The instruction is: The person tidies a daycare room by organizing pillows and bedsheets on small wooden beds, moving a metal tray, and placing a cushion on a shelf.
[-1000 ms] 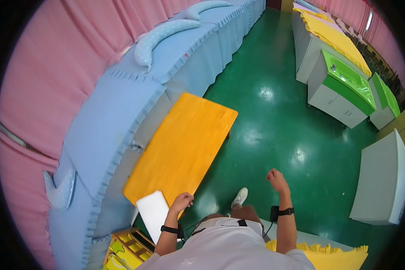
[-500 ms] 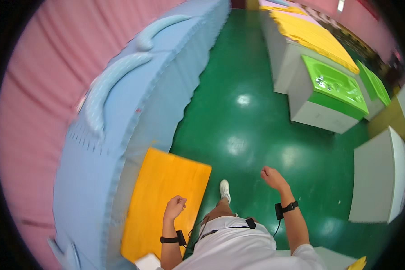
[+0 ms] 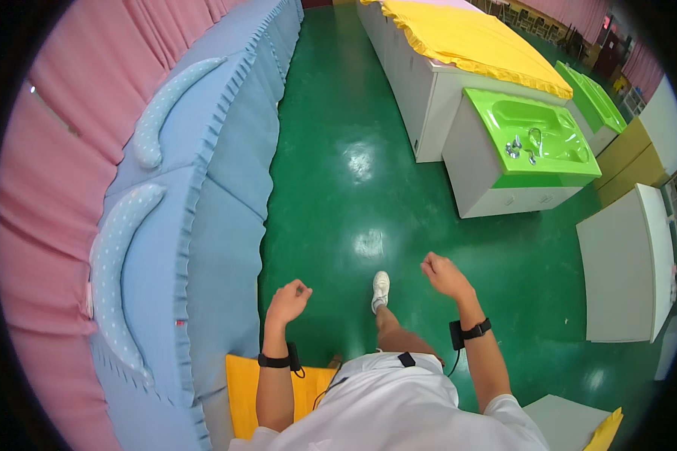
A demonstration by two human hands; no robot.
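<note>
Two bare hands show: the left hand has its fingers drawn in narrow, and the right hand has its own loosely curled too. Two black wrist straps, each with a small black box, circle the wrists. One orange rectangular wooden desk lies beneath the left forearm, partly hidden by it, beside the draped blue cloth. One white shoe is plain to see on the glossy green floor. At left, two pale-blue dotted crescent pillows rest on ruffled blue cloth, against pink curtains. At right are two glossy green basins on white cabinets, two yellow cloths, one far and one at the lower edge, and one white curved-front cabinet

Against half a second ago, the desk sits lower in view with only one end showing, its white flat item has left the frame, the basins and pillows appear nearer, and both hands remain curled
</note>
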